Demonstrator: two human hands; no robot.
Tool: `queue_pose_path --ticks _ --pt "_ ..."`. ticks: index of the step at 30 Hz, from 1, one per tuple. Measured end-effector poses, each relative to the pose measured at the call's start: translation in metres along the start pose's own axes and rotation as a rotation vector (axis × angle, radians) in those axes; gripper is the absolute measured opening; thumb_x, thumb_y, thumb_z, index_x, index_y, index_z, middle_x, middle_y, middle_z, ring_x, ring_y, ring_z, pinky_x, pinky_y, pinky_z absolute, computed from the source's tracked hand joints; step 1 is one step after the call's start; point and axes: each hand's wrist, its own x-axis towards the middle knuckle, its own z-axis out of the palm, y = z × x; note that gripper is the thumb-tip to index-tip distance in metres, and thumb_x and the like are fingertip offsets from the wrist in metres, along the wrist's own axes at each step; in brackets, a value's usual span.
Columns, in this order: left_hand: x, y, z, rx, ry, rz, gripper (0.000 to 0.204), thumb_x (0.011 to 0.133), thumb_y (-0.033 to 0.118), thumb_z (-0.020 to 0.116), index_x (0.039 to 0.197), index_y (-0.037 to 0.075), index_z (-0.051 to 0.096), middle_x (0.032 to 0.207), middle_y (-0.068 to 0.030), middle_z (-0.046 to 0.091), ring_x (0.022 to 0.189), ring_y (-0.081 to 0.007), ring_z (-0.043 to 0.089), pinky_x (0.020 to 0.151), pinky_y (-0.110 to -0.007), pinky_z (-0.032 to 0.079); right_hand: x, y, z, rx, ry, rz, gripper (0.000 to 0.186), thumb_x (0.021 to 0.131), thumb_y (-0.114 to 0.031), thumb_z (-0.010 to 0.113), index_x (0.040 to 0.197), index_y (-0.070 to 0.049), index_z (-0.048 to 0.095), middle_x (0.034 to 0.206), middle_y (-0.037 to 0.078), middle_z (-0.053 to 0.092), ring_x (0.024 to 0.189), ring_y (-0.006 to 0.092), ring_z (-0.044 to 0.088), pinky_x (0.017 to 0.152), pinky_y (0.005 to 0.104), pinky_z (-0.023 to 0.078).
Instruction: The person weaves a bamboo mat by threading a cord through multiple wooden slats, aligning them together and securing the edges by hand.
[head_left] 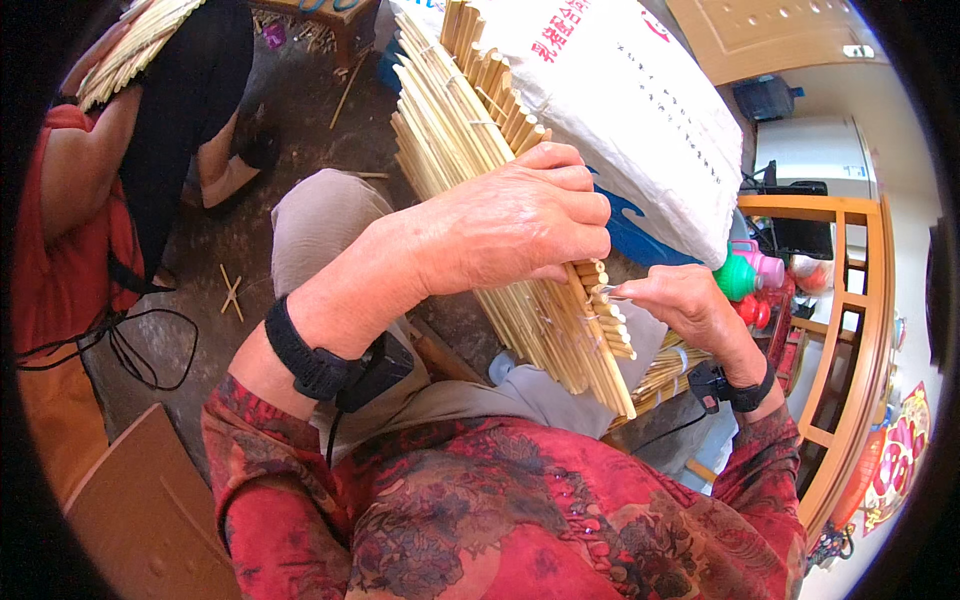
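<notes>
A thick row of pale wooden sticks [455, 130], apparently bound with thin clear thread, slants across my lap. My left hand [510, 225] lies over its near part, the fingers curled round the sticks, back of the hand up. Just right of it, my right hand [685, 305] is closed in a pinch at the cut stick ends [613, 322]. Something small and pale shows at its fingertips, too small to name. One stick [603, 365] runs lengthwise beside those ends toward my body. My left palm and the sticks under it are hidden.
A white printed sack [640, 120] stands beyond the sticks. More bundled sticks [668, 375] lie below my right hand. At right are a green and pink bottle [748, 270] and a wooden rack [840, 330]. Another person [90, 200] sits at left holding sticks; a black cable [150, 345] trails there.
</notes>
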Motion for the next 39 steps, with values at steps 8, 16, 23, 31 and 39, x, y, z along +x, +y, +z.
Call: queue_pose_path --ticks 8,16,23,31,39 --pt "0.000 0.002 0.001 0.034 -0.016 0.015 0.029 0.064 0.017 0.071 0.088 0.012 0.057 0.087 -0.0015 0.052 0.094 -0.0211 0.051 0.097 -0.038 0.034 0.002 -0.007 -0.008 -0.048 -0.007 -0.027 0.024 0.081 -0.006 0.064 0.104 -0.012 0.064 0.063 0.008 0.052 0.056 0.0254 0.055 0.049 0.0354 0.042" --pt "-0.008 0.007 -0.005 0.076 -0.085 -0.033 0.024 0.068 0.016 0.067 0.089 0.012 0.056 0.088 -0.0014 0.052 0.097 -0.0199 0.053 0.105 -0.042 0.030 0.009 -0.010 -0.006 -0.063 -0.021 -0.077 0.021 0.082 -0.007 0.062 0.102 -0.013 0.063 0.061 0.006 0.048 0.054 0.0243 0.053 0.047 0.0345 0.041" --pt "-0.008 0.005 -0.001 0.116 -0.053 -0.001 0.023 0.067 0.015 0.065 0.088 0.013 0.057 0.086 -0.0007 0.051 0.091 -0.0191 0.053 0.098 -0.038 0.036 0.011 -0.014 -0.011 -0.184 -0.032 -0.113 0.030 0.072 -0.006 0.061 0.101 -0.014 0.062 0.060 0.004 0.046 0.052 0.0221 0.052 0.045 0.0339 0.040" --pt "-0.009 0.002 0.002 0.112 -0.022 0.007 0.020 0.066 0.016 0.065 0.083 0.013 0.054 0.081 -0.0006 0.047 0.088 -0.0193 0.051 0.095 -0.037 0.037 0.014 -0.015 -0.007 -0.235 -0.013 -0.147 0.033 0.069 -0.004 0.061 0.100 -0.014 0.062 0.060 0.003 0.044 0.052 0.0214 0.052 0.044 0.0333 0.040" --pt "-0.011 0.003 0.003 0.134 -0.013 0.009 0.015 0.071 0.017 0.060 0.083 0.013 0.053 0.081 -0.0005 0.047 0.089 -0.0184 0.051 0.095 -0.037 0.037 0.017 -0.015 -0.003 -0.231 0.002 -0.151 0.032 0.070 -0.005 0.059 0.100 -0.015 0.062 0.059 0.003 0.043 0.051 0.0209 0.051 0.043 0.0330 0.039"
